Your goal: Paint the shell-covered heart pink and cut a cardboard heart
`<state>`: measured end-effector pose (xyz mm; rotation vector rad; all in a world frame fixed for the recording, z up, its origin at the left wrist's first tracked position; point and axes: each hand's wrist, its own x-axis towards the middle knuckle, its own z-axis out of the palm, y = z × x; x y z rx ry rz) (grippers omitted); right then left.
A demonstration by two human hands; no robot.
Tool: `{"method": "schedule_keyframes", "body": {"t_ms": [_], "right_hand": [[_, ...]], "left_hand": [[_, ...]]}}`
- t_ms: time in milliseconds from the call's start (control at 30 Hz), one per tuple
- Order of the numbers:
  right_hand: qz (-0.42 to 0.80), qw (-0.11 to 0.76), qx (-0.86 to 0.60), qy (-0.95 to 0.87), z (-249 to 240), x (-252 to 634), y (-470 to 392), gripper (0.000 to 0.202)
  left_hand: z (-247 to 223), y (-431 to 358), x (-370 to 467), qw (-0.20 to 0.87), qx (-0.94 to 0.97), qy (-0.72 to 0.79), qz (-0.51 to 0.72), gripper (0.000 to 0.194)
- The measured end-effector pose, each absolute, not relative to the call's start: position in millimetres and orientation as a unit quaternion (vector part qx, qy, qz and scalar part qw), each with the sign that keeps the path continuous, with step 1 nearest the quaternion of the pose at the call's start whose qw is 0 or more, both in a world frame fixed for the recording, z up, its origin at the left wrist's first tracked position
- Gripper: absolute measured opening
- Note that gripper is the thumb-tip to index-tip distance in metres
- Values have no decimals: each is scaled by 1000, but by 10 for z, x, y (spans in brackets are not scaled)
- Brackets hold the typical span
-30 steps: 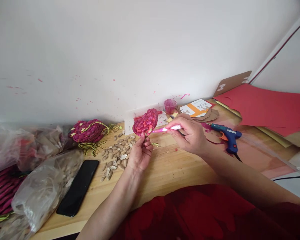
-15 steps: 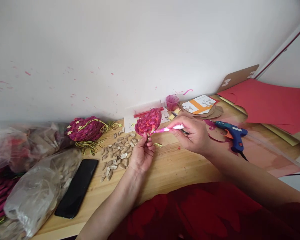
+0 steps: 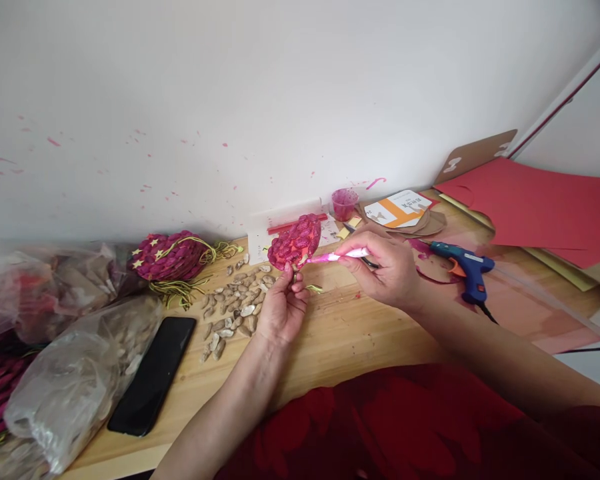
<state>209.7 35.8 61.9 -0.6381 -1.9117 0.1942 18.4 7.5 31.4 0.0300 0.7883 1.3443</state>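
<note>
Two bare hands sit above the wooden counter [image 3: 330, 333]. The left hand [image 3: 285, 310] has its grip pinched on a knobbly, glossy magenta piece [image 3: 296, 241], at its 6 o'clock rim. From the right hand [image 3: 385, 270], its grip closed around a slim white tool [image 3: 354, 253], the piece lies at 9 o'clock, its long axis slanting 8 to 2. The tool's pink tip is at the 5 o'clock edge; contact I can't tell. Wrinkled peanut shells [image 3: 249, 310] lie towards 8 o'clock.

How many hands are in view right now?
2. The left hand holds the magenta piece at its lower edge; the right hand holds the pink-tipped brush just right of it. No others show.
</note>
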Motion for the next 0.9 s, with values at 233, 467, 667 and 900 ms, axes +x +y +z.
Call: {"method": "schedule_keyframes", "body": {"t_ms": [233,467,667,900], "right_hand": [[34,521,-268,-810,603,2109,365,12],[2,502,-256,-826,591,2082,350,12],[16,502,-251,-828,588,2084,338,13],[33,494,-279,-823,579,2123,393,11]], "left_hand": [[269,82,196,694,27,368,618,26],[180,88,198,665,67,379,640,19],[108,116,183,646,103,388,649,18],[104,87,205,642,160,404,631,33]]}}
